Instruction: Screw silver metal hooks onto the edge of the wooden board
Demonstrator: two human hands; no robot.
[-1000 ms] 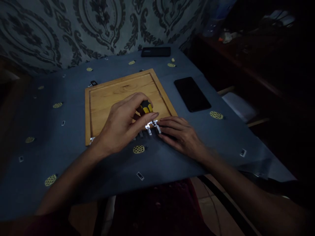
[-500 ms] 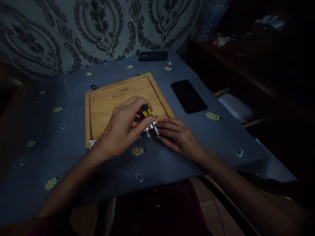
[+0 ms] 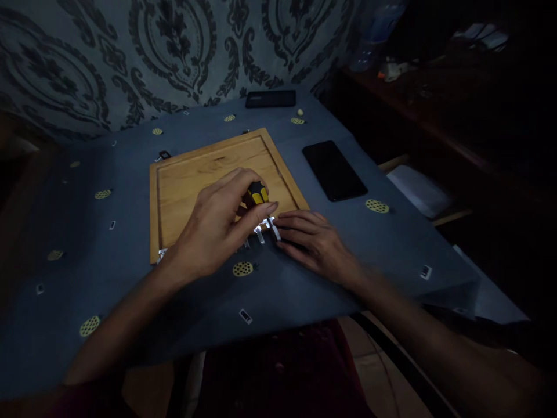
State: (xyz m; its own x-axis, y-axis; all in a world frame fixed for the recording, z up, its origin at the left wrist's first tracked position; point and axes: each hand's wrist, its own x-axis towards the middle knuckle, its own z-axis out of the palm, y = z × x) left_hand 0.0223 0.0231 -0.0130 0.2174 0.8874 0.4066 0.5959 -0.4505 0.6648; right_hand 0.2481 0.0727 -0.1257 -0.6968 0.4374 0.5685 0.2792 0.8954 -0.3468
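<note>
My left hand (image 3: pixel 217 226) is closed around a screwdriver (image 3: pixel 260 193) with a black and yellow handle, held above the near edge of a framed wooden board (image 3: pixel 209 168). The screwdriver's lower end meets a shiny metal hook rail (image 3: pixel 264 223) at that edge. Prongs of the rail stick out toward me, and its left end shows beside my left wrist; my hand hides the middle. From the right, my right hand (image 3: pixel 319 241) reaches in with fingers together, its fingertips and thumb against the rail's rightmost hook.
A black phone (image 3: pixel 334 170) lies right of the board, and a dark phone-shaped object (image 3: pixel 270 98) lies at the back. Small dark fittings (image 3: pixel 164 155) sit by the board's far edge. The blue patterned tablecloth (image 3: pixel 183 325) drops off toward me. A plastic bottle (image 3: pixel 376 35) stands at back right.
Both hands keep nearly the same places. The screwdriver handle has turned or tilted very slightly in my left hand, and a bit more of the metal rail shows under it.
</note>
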